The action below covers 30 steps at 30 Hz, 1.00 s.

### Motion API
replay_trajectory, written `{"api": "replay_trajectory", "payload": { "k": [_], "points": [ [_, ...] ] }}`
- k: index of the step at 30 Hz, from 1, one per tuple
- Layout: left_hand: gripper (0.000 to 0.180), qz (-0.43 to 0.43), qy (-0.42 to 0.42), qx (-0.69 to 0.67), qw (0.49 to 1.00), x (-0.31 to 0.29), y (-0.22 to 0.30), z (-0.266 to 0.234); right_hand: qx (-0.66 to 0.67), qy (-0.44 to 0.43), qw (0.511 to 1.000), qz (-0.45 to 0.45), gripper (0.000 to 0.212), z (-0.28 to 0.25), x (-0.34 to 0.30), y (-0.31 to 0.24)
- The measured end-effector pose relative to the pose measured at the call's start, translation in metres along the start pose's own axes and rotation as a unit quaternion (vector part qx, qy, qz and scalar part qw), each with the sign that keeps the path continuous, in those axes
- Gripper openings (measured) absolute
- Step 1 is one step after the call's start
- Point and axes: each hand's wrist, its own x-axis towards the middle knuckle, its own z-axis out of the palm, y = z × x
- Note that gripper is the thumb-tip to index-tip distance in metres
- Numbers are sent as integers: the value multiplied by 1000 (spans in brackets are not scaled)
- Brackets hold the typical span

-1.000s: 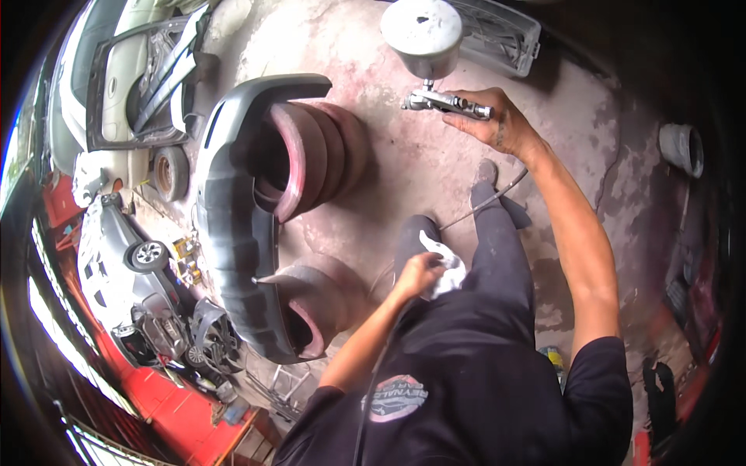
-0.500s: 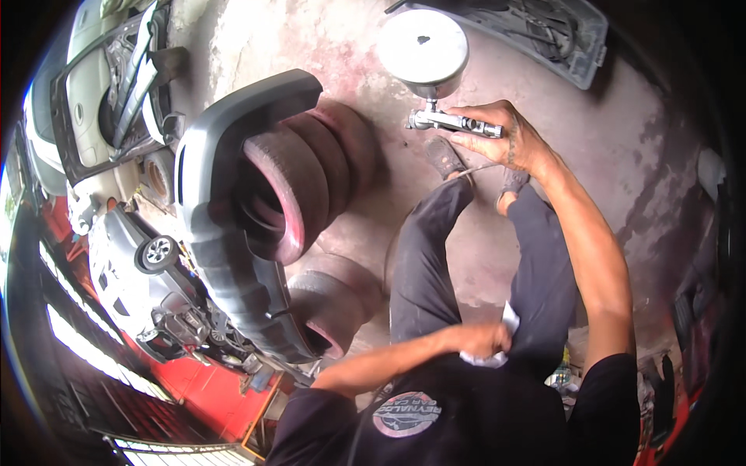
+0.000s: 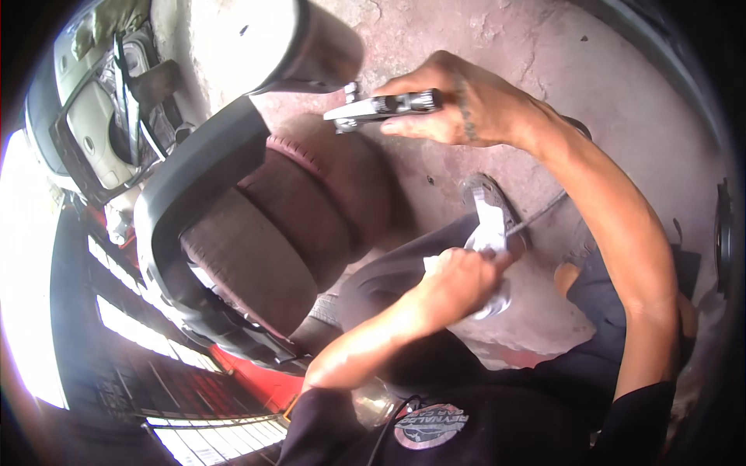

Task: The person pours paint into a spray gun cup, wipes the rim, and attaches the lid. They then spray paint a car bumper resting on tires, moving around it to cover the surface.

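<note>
Spray gun in my right hand has shifted toward the bumper; left hand grips white cloth, leaving neither free.

right grip: spray gun | left grip: white cloth | bumper beside tires

The silver spray gun looks like glossy metal, its round white-topped cup smooth; the curved dark-grey bumper matt plastic, the stacked brownish tyres dull rubber, the crumpled white wipe matt.
</note>
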Motion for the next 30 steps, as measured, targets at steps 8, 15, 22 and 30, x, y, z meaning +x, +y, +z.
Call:
{"api": "replay_trajectory", "payload": {
  "k": [8, 15, 22, 30],
  "points": [
    [39, -7, 33, -12, 999, 19, -18, -12, 17, 66, 994, -85, 21, 48, 71, 94],
    [44, 16, 23, -49, 998, 14, -18, 4, 6, 169, 980, -107, 24, 94, 120, 124],
    [49, 29, 6, -55, 998, 11, -16, 2, 27, 105, 993, -40, 24, 98, 121, 131],
    [50, 45, -13, -66, 997, 8, -16, -5, 55, 35, 996, -62, 25, 60, 87, 114]
  ]
}}
